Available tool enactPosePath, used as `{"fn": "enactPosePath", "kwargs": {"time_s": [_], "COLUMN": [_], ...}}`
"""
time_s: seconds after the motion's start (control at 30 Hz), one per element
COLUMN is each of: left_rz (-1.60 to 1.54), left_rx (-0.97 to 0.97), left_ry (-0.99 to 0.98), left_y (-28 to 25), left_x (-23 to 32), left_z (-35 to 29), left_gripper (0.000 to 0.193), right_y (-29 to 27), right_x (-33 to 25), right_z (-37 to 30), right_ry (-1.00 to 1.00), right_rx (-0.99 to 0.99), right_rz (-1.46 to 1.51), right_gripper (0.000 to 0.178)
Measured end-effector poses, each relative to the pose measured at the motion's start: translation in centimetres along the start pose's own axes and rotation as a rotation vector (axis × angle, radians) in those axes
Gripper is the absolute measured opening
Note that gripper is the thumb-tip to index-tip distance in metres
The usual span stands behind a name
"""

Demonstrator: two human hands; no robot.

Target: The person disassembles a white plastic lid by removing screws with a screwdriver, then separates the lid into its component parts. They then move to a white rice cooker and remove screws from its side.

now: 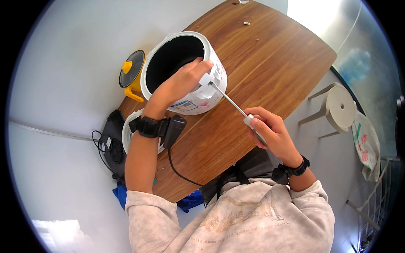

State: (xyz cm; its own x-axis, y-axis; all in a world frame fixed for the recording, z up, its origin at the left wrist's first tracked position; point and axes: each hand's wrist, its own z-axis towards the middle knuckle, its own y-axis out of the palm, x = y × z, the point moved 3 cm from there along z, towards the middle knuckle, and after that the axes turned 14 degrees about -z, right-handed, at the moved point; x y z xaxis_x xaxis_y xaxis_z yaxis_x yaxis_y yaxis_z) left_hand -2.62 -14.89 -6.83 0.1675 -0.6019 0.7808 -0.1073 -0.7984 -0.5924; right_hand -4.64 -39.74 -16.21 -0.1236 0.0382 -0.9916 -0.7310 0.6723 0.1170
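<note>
While the right hand (270, 130) is closed around the grip of a screwdriver (230, 100), its fingers wrapped about the grey handle, the metal shaft runs up and to the left. The tip meets a small dark recess in the raised white fitting on the side of a round cooker body (204, 102). The left hand (185, 82) lies over the cooker's near rim with fingers bent, some of them reaching into the opening; its thumb is hidden, so I cannot tell how tightly it grips. The cooker stands upright and lidless toward the far left of the wooden desk (261, 63), white outside with coloured prints, black within.

Both wrists wear black bands; the left one carries a dark box (174, 130), from which a black cable (175, 168) trails over the desk. Just beside the cooker, on its left, is a yellow pot (136, 86) with a yellow-knobbed lid. Partly behind the left forearm sits a round white piece (126, 137), next to a black object (112, 147) with a cord. A small pale item (247, 23) lies near the far edge. Off to the right, on the floor, stands a light stool (341, 107), with a printed white bag (365, 145) near it.
</note>
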Motion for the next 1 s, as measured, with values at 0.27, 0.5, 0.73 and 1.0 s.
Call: {"fn": "enactPosePath", "kwargs": {"time_s": [0.27,0.5,0.73,1.0], "left_rz": [-0.124,-0.138,-0.170,-0.150], "left_rx": [0.095,0.118,0.079,0.037], "left_ry": [-0.143,-0.139,-0.103,-0.094], "left_y": [0.0,0.3,0.3,0.0], "left_x": [-0.2,0.7,0.5,-0.3], "left_z": [0.2,-0.2,-0.1,0.4], "left_gripper": [0.064,0.062,0.061,0.061], "right_y": [0.1,2.1,4.0,4.4], "right_x": [0.4,-0.9,-1.9,-4.5], "right_z": [0.0,-0.6,-0.4,-0.4], "right_ry": [-0.018,0.024,0.138,0.216], "right_rx": [-0.003,-0.108,-0.351,-0.306], "right_rz": [-0.023,0.122,0.586,0.666], "right_gripper": [0.026,0.024,0.027,0.042]}}
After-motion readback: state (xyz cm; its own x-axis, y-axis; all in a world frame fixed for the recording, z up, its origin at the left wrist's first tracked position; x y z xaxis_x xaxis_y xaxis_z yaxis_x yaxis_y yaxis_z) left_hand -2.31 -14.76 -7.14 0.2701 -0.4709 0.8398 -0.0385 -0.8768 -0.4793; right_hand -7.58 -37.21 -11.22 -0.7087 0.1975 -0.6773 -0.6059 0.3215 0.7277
